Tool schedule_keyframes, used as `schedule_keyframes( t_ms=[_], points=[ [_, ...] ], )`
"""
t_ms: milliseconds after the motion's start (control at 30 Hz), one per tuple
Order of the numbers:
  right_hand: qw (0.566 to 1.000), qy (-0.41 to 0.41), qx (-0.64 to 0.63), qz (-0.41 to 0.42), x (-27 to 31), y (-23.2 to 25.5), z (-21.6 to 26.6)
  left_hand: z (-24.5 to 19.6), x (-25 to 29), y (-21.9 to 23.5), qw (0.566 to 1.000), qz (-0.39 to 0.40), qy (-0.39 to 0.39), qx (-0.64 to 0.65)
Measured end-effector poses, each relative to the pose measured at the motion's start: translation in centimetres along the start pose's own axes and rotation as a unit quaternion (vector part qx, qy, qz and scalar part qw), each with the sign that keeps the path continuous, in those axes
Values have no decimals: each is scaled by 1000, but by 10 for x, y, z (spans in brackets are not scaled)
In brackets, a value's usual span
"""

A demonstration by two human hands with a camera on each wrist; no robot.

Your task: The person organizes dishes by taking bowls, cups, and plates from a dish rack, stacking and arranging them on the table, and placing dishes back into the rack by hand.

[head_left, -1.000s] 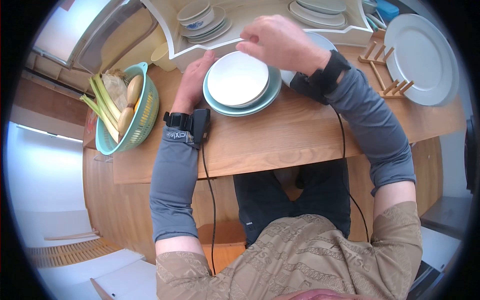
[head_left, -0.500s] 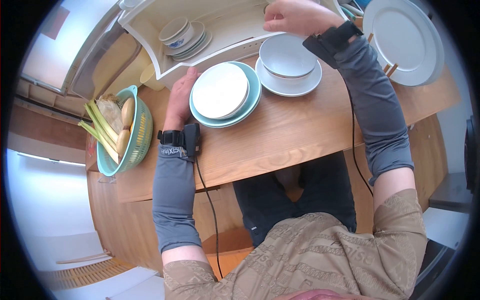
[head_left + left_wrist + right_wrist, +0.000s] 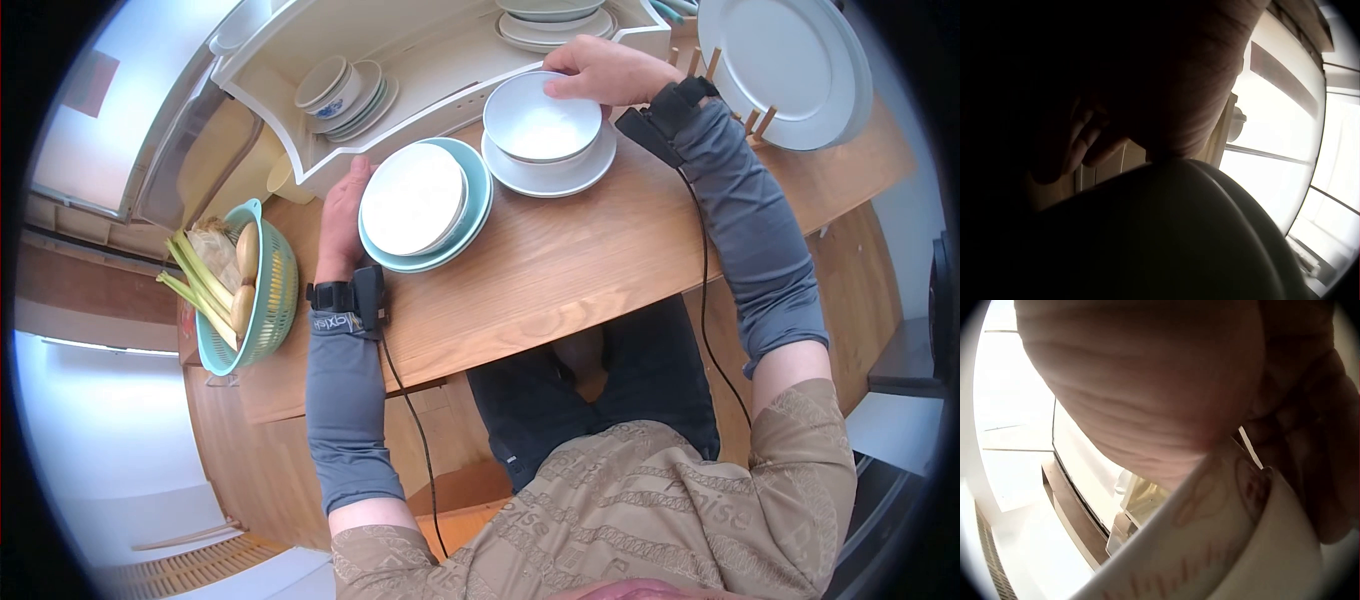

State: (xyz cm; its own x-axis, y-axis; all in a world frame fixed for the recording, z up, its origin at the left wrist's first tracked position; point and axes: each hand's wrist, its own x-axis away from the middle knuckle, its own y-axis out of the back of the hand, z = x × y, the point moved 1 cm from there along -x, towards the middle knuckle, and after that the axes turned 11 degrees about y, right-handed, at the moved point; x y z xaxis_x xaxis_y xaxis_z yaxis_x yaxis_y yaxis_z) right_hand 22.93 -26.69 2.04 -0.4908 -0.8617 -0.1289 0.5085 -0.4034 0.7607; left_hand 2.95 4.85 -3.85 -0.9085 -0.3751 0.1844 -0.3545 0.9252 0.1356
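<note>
In the head view my left hand point(image 3: 343, 225) rests against the left side of a stack, where a white dish point(image 3: 414, 199) sits on teal plates point(image 3: 478, 212). The left wrist view is dark, with loosely extended fingers beside the stack's rim. My right hand point(image 3: 620, 75) grips the far right rim of a white bowl point(image 3: 545, 115), its thumb over the inside. That bowl stands in a white plate point(image 3: 555, 184), right of the teal stack. Close up in the right wrist view, the bowl point(image 3: 1210, 519) shows a reddish pattern and another rim beside it.
A white shelf point(image 3: 400, 140) behind holds small bowls point(image 3: 330, 88) and plates. On the left is a teal basket point(image 3: 275, 290) with scallions and pale vegetables. Large white plates point(image 3: 780, 65) stand in a wooden rack point(image 3: 760, 122) at right. Cables hang from both wrists.
My right hand has moved from above the teal stack, out over the shelf, and back down to the white bowl's rim. My left hand stays beside the teal stack; the view has shifted.
</note>
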Motion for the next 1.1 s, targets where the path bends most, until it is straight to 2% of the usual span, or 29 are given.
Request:
schedule_keyframes(
  t_ms=[200, 367, 467, 600, 667, 800, 900, 1033, 1100],
  points=[
    [1000, -6, -11, -18, 1, -3, -2, 3, -3, 3, 1000, 5, 9, 13],
    [999, -8, -28, -45, -6, -5, -18, -1, 0, 5, 997, -22, -13, -69],
    [997, -25, -54, -53, -7, -3, -22, -7, 7, -2, 999, -32, -6, -43],
    [996, -7, -80, -30, -11, 0, -39, -5, 6, -1, 998, -38, -2, -45],
    [989, -12, -136, -64, -9, 1, -38, -1, 1, 3, 1000, -10, 2, -20],
    [975, -7, -197, -103, -14, -3, -45, -4, 4, -3, 998, -46, -11, -29],
    [960, -13, -249, -125, -16, -6, -51, -7, 7, -4, 999, -39, -13, -33],
    [943, -11, -304, -136, -20, -11, -62, -8, 7, -5, 999, -25, -9, -23],
    [945, -37, -305, -108, -23, -11, -70, -8, 7, -5, 999, -38, -12, -34]
  ],
)
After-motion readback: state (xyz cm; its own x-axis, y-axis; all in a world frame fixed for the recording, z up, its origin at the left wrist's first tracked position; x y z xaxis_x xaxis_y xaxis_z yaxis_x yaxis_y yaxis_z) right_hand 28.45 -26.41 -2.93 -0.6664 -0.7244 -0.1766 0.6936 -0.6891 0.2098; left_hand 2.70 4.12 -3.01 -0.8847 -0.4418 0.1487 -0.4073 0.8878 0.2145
